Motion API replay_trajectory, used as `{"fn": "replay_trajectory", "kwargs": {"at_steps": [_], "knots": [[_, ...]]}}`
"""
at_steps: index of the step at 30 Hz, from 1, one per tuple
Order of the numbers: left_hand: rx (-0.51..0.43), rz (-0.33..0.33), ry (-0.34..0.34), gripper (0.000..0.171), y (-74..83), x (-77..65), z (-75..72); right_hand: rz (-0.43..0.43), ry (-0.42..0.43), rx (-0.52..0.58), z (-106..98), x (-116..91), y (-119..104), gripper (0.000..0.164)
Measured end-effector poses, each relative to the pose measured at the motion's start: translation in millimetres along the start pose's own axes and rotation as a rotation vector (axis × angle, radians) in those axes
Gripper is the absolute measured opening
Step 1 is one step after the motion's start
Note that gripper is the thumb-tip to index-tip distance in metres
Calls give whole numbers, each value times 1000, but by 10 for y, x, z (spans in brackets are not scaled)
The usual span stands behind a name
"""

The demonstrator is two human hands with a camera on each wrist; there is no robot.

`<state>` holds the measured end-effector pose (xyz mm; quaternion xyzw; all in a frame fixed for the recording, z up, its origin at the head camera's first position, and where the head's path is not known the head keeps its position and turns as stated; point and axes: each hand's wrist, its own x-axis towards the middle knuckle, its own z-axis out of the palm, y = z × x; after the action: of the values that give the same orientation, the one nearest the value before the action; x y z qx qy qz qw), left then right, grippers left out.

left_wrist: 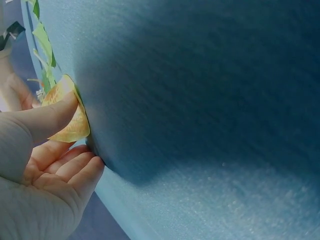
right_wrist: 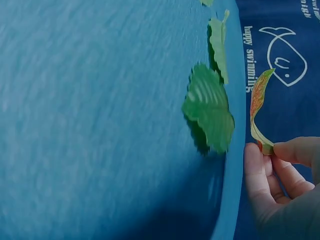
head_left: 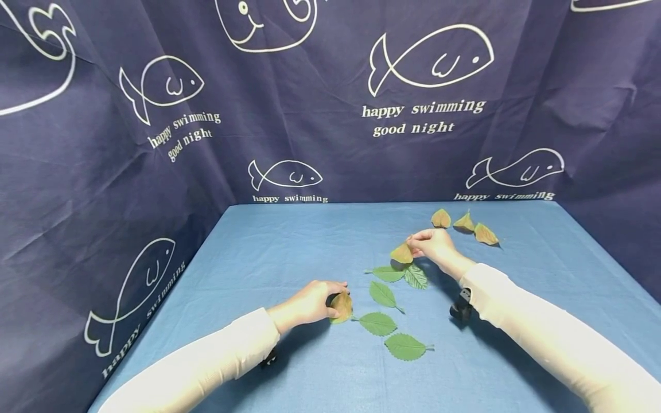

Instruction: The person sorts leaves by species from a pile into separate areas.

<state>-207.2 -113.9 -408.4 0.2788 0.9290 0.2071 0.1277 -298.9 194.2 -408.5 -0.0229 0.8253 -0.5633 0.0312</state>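
Right wrist: leaf (right_wrist: 257, 97) in hand (right_wrist: 292, 205)

I look forward and down across the tabletop (head_left: 268, 246) from the head; close in, both wrist views lie sideways; head and left wrist share the left hand (head_left: 311, 301); head and right wrist, the right hand (head_left: 436, 246).
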Motion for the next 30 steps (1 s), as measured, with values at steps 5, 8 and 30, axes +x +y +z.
{"fn": "replay_trajectory", "kwargs": {"at_steps": [5,8,30], "knots": [[-12,-1,-6,53,-6,-3,14,-10,9,16,-85,25,55,30],[-5,5,-1,53,-12,1,16,-15,31,20,-149,52,79,31],[-2,6,-2,53,17,5,-4,18,190,101,-571,187,254,33]]}}
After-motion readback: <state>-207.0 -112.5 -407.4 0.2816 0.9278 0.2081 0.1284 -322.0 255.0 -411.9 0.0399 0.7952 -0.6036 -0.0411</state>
